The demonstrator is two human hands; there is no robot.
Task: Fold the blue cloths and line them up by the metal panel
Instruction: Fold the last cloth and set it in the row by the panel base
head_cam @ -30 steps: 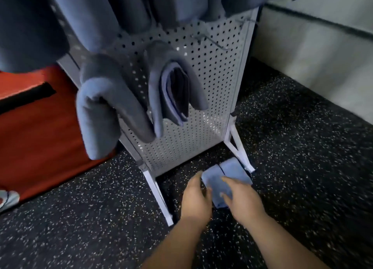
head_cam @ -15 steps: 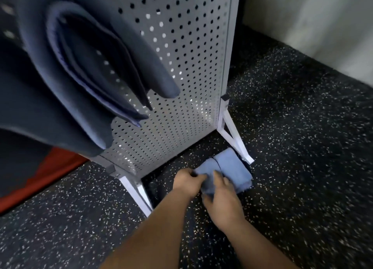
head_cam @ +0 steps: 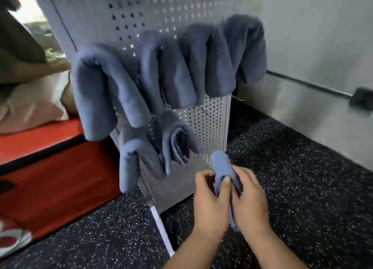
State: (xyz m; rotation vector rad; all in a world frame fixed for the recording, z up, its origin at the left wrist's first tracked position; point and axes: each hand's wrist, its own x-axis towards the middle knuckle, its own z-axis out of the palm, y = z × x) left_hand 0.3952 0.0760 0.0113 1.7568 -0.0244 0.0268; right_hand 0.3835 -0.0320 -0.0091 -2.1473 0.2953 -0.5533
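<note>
A folded blue cloth (head_cam: pixel 222 165) stands up between my two hands, lifted off the floor in front of the perforated metal panel (head_cam: pixel 205 131). My left hand (head_cam: pixel 210 204) grips its left side, thumb pressed on the fabric. My right hand (head_cam: pixel 250 200) wraps its right side, and a cloth corner pokes out below the palm. Several more blue cloths (head_cam: pixel 181 66) hang draped over hooks on the panel, in an upper row and a lower pair (head_cam: pixel 141 151).
Black speckled floor (head_cam: pixel 302 167) spreads right of the panel up to a grey wall (head_cam: pixel 323 46) with a dark rail. A red box (head_cam: pixel 50 167) sits left of the panel. Another person (head_cam: pixel 24 70) is at the far left. The panel's white foot (head_cam: pixel 161 232) juts toward me.
Both hands picked the folded cloth up off the floor by the panel's foot and raised it. My head tipped up, bringing the upper row of hanging cloths into view.
</note>
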